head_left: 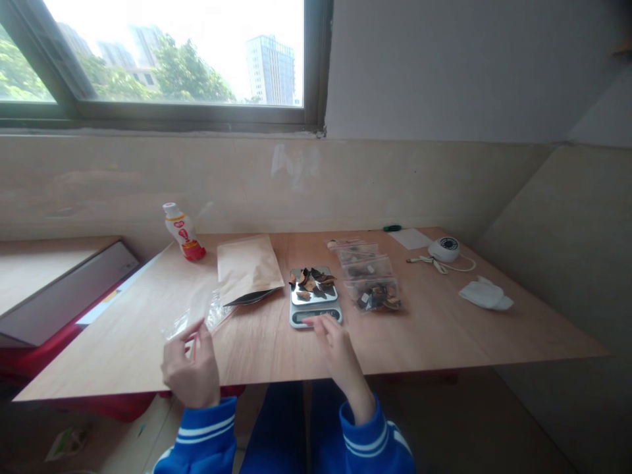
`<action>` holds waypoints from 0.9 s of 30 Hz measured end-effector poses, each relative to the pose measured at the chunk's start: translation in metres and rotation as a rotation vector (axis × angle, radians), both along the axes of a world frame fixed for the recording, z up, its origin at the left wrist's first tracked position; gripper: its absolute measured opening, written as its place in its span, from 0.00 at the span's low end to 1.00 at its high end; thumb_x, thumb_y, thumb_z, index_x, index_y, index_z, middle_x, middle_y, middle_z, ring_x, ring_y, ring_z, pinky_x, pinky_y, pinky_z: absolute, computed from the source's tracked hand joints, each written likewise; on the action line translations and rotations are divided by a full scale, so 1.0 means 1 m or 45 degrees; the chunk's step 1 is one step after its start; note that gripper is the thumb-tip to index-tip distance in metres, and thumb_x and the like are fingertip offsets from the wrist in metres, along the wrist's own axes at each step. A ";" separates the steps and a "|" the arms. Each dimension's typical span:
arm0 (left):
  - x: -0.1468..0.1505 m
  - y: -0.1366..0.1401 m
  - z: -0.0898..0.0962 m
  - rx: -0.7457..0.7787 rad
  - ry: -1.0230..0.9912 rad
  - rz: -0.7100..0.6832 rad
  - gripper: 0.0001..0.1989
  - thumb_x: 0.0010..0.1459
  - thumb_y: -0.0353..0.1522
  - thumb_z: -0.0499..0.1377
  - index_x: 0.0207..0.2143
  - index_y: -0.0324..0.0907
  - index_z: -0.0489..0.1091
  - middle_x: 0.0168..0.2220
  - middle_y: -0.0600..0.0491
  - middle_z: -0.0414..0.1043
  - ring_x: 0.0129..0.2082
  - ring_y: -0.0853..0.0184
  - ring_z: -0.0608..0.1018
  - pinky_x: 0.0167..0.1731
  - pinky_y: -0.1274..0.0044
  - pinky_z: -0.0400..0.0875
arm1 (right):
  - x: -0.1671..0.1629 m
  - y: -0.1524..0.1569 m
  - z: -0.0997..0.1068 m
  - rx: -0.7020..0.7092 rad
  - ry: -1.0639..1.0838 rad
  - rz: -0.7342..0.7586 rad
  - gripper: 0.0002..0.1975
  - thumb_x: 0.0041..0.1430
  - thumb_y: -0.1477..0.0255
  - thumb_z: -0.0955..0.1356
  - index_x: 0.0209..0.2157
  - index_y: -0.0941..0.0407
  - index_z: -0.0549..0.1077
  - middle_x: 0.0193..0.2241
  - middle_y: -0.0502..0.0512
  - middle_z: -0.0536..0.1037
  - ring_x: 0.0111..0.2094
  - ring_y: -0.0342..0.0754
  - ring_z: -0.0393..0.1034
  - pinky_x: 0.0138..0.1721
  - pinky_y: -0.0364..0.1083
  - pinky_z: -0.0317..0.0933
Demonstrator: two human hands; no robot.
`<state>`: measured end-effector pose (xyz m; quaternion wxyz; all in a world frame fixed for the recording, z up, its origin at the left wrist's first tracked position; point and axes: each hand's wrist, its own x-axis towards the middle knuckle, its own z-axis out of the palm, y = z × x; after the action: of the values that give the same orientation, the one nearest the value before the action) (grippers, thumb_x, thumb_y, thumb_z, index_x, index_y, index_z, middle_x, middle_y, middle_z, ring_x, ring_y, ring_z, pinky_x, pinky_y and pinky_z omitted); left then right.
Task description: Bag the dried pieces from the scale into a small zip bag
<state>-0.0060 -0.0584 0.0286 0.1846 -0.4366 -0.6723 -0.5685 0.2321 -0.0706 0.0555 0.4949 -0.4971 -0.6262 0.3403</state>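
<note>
A digital kitchen scale (316, 309) stands in front of me, with several dry brown curled pieces (311, 282) on its metal plate. My right hand (338, 349) reaches over the scale's front panel, index finger stretched across the display; whether it touches is unclear. The fingertip looks pinkish and is slightly blurred. To the left, my left hand (192, 365) is closed on a clear zip bag (217, 313), whose reddish strip shows between the fingers. Behind that bag lies a brown paper pouch (249, 266), its dark mouth turned toward me.
Right of the scale, several filled zip bags (375, 293) lie in an overlapping row. Farther right are a white dome camera (444, 248) with its cable, and a crumpled white tissue (486, 294). A bottle (184, 234), paper sheet (409, 238) and green-handled tool (392, 228) are at the back.
</note>
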 end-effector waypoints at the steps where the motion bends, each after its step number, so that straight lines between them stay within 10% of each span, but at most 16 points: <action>1: 0.016 -0.003 0.003 0.055 0.060 -0.091 0.10 0.57 0.34 0.58 0.40 0.41 0.73 0.36 0.48 0.74 0.34 0.62 0.74 0.37 0.70 0.68 | -0.012 -0.002 0.002 0.003 0.047 0.031 0.17 0.66 0.63 0.57 0.41 0.53 0.74 0.41 0.56 0.77 0.45 0.50 0.71 0.45 0.46 0.64; 7: 0.095 -0.024 -0.003 -0.015 0.260 -0.873 0.16 0.59 0.28 0.55 0.50 0.46 0.68 0.45 0.48 0.74 0.45 0.61 0.75 0.45 0.69 0.68 | -0.042 -0.008 0.005 -0.054 0.281 0.026 0.16 0.65 0.63 0.58 0.44 0.55 0.70 0.41 0.58 0.78 0.43 0.49 0.73 0.44 0.45 0.67; 12: 0.114 -0.028 -0.007 -0.118 0.002 -1.088 0.21 0.63 0.29 0.49 0.58 0.47 0.61 0.54 0.46 0.67 0.51 0.61 0.72 0.47 0.68 0.71 | -0.020 -0.005 0.005 -0.084 0.306 -0.017 0.18 0.64 0.60 0.59 0.41 0.55 0.74 0.36 0.58 0.80 0.41 0.53 0.75 0.39 0.47 0.70; 18: 0.107 -0.003 -0.003 -0.072 0.047 -1.166 0.18 0.59 0.31 0.56 0.53 0.47 0.67 0.46 0.48 0.72 0.38 0.66 0.77 0.33 0.75 0.74 | -0.012 -0.003 0.006 -0.088 0.274 0.011 0.18 0.63 0.60 0.60 0.41 0.55 0.74 0.36 0.56 0.80 0.38 0.52 0.75 0.40 0.47 0.69; 27: 0.084 0.042 0.002 0.337 0.260 -0.751 0.05 0.58 0.27 0.57 0.37 0.43 0.71 0.32 0.52 0.75 0.33 0.67 0.75 0.36 0.73 0.69 | 0.011 0.008 -0.020 -0.166 0.329 -0.344 0.22 0.59 0.54 0.61 0.34 0.58 0.75 0.28 0.59 0.80 0.26 0.51 0.74 0.27 0.46 0.67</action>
<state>0.0783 -0.0166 0.0302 0.1337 -0.6394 -0.4153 -0.6331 0.2431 -0.0621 0.0358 0.5791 -0.5598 -0.4616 0.3717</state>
